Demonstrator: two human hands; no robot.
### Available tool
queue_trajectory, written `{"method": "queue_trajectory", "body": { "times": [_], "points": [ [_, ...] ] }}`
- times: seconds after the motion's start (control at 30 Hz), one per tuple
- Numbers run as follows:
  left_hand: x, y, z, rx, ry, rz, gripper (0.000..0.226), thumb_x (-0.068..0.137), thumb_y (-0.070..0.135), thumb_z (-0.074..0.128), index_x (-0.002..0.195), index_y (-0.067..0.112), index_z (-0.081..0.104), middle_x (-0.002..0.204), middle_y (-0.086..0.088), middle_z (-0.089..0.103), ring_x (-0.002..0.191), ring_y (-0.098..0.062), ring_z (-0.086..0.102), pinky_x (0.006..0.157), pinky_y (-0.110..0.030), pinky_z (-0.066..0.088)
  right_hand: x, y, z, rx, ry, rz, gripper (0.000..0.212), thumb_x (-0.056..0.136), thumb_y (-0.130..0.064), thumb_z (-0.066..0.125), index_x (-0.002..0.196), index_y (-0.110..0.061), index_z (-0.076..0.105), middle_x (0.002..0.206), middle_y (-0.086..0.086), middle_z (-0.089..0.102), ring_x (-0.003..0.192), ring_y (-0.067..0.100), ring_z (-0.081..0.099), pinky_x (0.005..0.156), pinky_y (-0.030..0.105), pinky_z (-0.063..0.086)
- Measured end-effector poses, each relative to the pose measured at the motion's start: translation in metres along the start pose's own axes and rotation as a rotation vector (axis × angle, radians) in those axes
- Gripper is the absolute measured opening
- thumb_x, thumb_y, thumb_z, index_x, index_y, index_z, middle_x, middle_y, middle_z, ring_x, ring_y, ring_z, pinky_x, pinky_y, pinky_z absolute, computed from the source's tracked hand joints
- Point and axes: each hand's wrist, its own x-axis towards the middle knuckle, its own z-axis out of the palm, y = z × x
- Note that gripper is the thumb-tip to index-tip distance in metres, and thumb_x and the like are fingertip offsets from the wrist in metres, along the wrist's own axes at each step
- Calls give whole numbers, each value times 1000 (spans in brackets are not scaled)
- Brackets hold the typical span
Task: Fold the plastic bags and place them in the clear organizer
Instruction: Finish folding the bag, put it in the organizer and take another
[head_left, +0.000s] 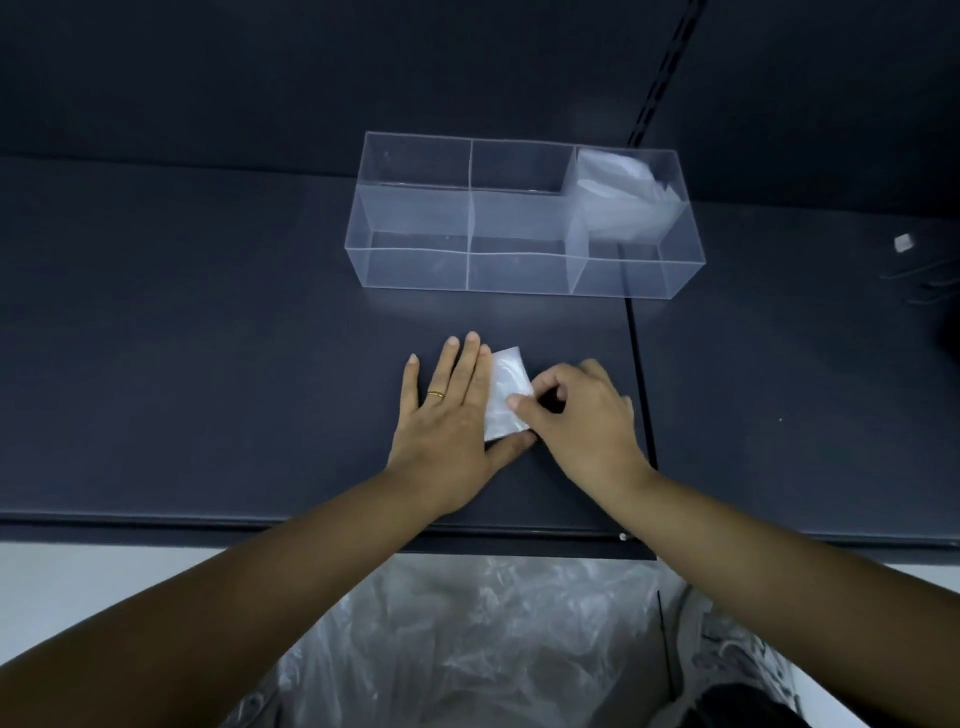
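On the shelf (208, 338), the organizer (415, 270) stands behind both hands, with one bag (618, 192) in its right-end compartment. Nearer the front edge lies the folded bag (506, 395), between the left hand (452, 415), which rests flat on its left side, and the right hand (582, 415), which pinches its right edge. A heap of bags (467, 639) lies below the shelf's front edge.

folded bag (508, 393) flat near clear organizer (415, 270) holding, seemingly, another bag (618, 192)
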Motion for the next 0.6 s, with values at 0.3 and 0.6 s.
{"method": "queue_trajectory", "body": {
  "times": [0.3, 0.6],
  "points": [
    [-18, 1, -12, -470, -77, -42, 86, 89, 64, 37, 153, 24, -6, 159, 14, -14, 139, 4, -23, 112, -24, -21, 8, -8, -16, 347, -128, 52, 18, 75, -6, 73, 70, -19, 60, 72, -6, 64, 64, 7, 59, 63, 26, 51],
    [-33, 0, -49, -1020, 85, -461, 28, 86, 38, 64, 109, 23, 59, 103, 11, 62, 89, -5, 60, 75, -14, 44, 7, 5, -37, 540, -379, 73, 24, 74, 1, 76, 81, -16, 61, 72, -4, 66, 67, 8, 62, 64, 17, 52]
  ]
}}
